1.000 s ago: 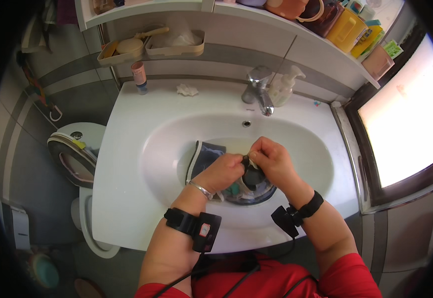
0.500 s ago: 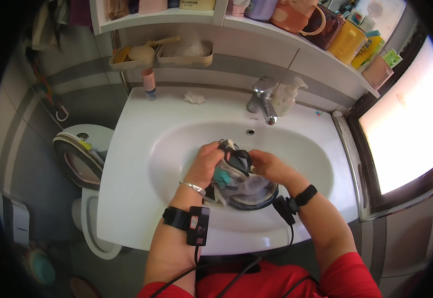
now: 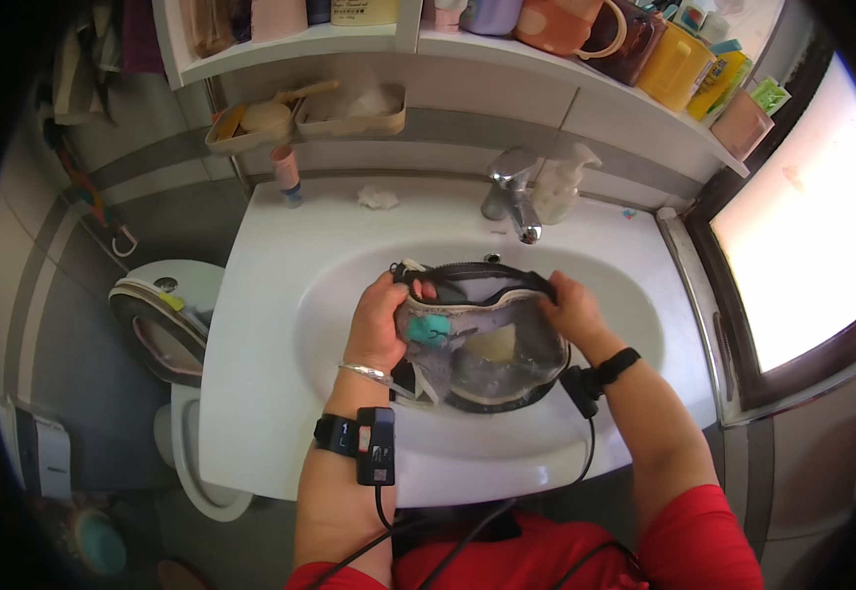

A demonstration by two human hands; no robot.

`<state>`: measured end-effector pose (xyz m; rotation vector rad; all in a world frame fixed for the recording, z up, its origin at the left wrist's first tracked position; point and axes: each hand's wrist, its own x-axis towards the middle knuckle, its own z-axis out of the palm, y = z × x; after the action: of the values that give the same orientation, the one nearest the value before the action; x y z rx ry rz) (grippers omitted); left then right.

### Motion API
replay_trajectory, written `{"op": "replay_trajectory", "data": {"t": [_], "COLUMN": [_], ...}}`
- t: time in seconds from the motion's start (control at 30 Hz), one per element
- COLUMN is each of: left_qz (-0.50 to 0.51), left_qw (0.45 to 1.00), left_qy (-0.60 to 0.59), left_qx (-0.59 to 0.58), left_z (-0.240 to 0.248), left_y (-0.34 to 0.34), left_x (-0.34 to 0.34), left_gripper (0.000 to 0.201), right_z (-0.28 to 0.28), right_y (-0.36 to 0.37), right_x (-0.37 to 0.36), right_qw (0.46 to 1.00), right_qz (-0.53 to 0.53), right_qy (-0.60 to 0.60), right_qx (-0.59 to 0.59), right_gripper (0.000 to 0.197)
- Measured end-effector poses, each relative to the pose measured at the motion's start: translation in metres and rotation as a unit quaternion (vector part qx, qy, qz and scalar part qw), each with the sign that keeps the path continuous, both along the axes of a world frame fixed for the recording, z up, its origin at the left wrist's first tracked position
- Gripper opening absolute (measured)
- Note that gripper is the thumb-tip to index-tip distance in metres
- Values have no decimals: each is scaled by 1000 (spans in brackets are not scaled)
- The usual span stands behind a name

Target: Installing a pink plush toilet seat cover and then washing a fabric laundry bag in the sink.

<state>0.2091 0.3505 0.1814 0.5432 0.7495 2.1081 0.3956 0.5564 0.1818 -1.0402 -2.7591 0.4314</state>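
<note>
Holding a bag (image 3: 536, 339) by its two ends, both hands work over the sink (image 3: 629, 295). The bag is see-through and gray, with a black zip (image 3: 487, 268) along the top. Its mouth is open wide. The left hand (image 3: 377, 323) is closed on the left end of the top edge, and some of its fingers show inside the mouth. The right hand (image 3: 579, 317) grips the right end of the same edge. The bag hangs between them, down in the bowl of the sink. A teal patch (image 3: 428, 329) shows on its left side. A pale yellow shape (image 3: 493, 344) shows in the middle, but I cannot tell if it is in the bag or behind it.

The left wrist has a silver bangle (image 3: 364, 372). A black box (image 3: 376, 447) is strapped on the arm below it. The right wrist has a black band (image 3: 618, 365).

Behind the bowl is a shiny tap (image 3: 512, 192), with a pump bottle (image 3: 556, 189) just beside it. To the left, on the sink top, lie a white wad (image 3: 379, 198) and, near the back left corner, a standing pink tube (image 3: 285, 172). Up on the shelf (image 3: 300, 44) is a yellow jug (image 3: 677, 67). A bright window (image 3: 792, 236) is at the right.
</note>
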Motion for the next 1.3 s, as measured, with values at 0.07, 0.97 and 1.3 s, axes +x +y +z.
{"op": "replay_trajectory", "data": {"t": [0.07,0.97,1.3], "left_qz": [5,78,127], "left_qw": [1000,923,867], "left_qy": [-25,297,440], "left_qx": [3,-234,-199], "left_z": [0,-6,4], "left_y": [2,16,14], "left_x": [1,14,23], "left_gripper": [15,17,18], "right_z": [24,76,49], "right_y": [1,-104,-80], "right_x": [10,-73,-77], "right_qw": [993,972,980], "right_qz": [-9,94,62], "right_qy": [66,117,153], "right_qx": [93,-181,-114], "right_gripper": [22,27,27]}}
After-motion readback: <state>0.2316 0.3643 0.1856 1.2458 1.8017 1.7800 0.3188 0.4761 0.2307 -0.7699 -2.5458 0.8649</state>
